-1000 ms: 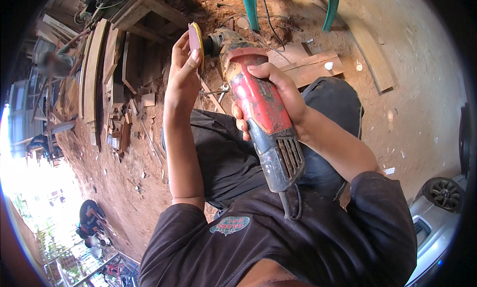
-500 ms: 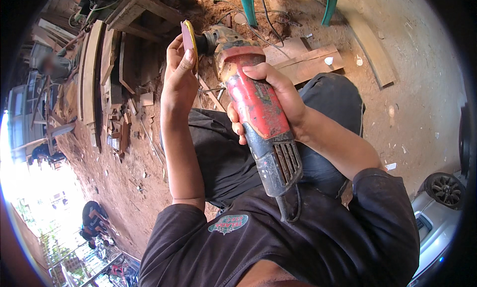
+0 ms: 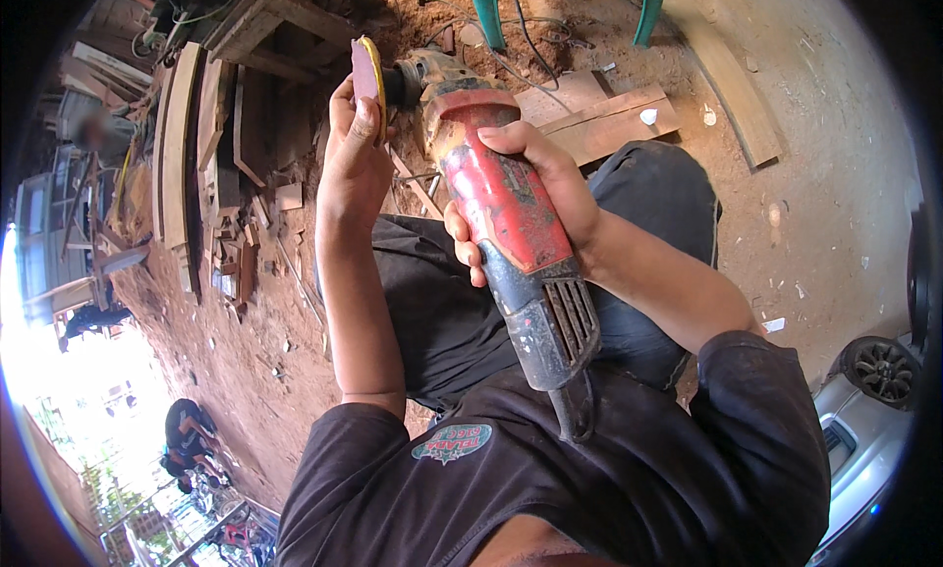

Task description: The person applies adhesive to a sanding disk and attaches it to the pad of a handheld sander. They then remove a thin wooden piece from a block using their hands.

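A worn red and black angle grinder (image 3: 501, 209) lies slantwise above my lap, its cord end toward my chest. My right hand (image 3: 562, 189) is wrapped round its red body, thumb on top and fingertips showing on the left side. At the far end of the tool sits a round sanding disc (image 3: 366, 74), pinkish with a yellow edge, seen nearly edge-on. My left hand (image 3: 351, 160) pinches the disc's lower part, the thumb on its outer side. Some left fingers are hidden behind the disc and thumb.
Boards (image 3: 180, 145) lean or lie at the left, with wood offcuts (image 3: 231, 263) on the dirt floor. More planks (image 3: 619, 125) lie beyond my knees, near green chair legs (image 3: 650, 12) and loose cables. A silver car (image 3: 864, 449) stands at right; a person (image 3: 187, 434) crouches at lower left.
The sanding disc has tilted slightly, so more of its pinkish face shows. My left hand and the grinder's head have shifted a little to the left; the right hand keeps its grip.
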Demonstrator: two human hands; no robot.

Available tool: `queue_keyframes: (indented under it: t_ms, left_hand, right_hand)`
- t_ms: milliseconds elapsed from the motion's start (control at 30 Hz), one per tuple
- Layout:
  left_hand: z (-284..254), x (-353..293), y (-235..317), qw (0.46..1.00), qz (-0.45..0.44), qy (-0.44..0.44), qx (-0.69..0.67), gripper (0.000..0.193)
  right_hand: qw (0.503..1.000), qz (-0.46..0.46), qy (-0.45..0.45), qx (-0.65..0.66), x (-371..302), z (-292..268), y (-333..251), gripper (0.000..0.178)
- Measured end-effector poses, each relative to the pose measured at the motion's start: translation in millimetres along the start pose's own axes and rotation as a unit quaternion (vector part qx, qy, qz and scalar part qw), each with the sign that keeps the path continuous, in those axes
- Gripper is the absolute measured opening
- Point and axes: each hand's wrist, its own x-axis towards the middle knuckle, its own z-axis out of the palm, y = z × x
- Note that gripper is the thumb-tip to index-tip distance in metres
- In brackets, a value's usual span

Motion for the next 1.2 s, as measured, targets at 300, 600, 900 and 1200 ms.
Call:
queue_keyframes:
  t_ms: [300,600,900,1200]
  left_hand:
    - [17.3,-4.5,5.0,0.985,0.024,0.077,0.152,0.078]
    - [12.6,-0.8,9.3,0.976,0.025,0.102,0.19,0.083]
    - [6.1,0.9,30.0,0.975,0.133,0.169,0.047,0.043]
    - [27.5,-29.4,54.9,0.936,0.296,0.12,0.148,0.041]
  right_hand:
    - [0.999,-0.006,-0.022,0.037,5.2,-10.3,-3.3,0.056]
    - [0.997,0.021,-0.037,0.057,5.3,-10.2,-4.9,0.056]
    - [0.995,-0.039,-0.069,-0.057,6.6,-21.9,-9.1,0.051]
    - [0.889,-0.277,0.086,-0.354,1.2,3.1,-4.8,0.056]
